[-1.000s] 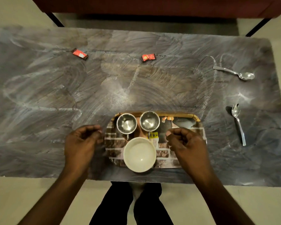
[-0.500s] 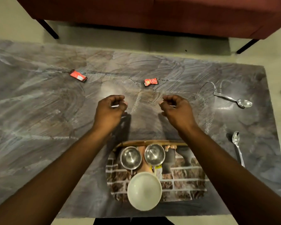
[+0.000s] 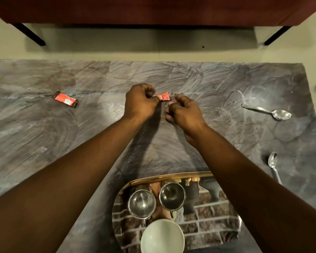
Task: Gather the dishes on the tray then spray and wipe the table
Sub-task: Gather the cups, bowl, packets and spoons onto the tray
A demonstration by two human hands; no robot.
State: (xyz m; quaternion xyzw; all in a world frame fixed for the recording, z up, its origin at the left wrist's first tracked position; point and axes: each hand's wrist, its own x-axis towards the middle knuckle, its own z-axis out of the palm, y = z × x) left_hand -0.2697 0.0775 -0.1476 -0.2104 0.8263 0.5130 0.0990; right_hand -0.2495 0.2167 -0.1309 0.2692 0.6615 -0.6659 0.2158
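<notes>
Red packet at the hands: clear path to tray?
Nothing visible. Bare table lies between the red packet, pinched by the left hand, and the tray. Steel cups and white bowl fill its left; right side free.

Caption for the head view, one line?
Left hand pinches a red sachet mid-table, right hand curled beside it; steel cups and white bowl on the tray, spoons off it.

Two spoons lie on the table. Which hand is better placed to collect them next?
Right, probably. The far spoon and the near spoon both lie on the right side, closer to the right hand; the left hand pinches the middle red packet.
</notes>
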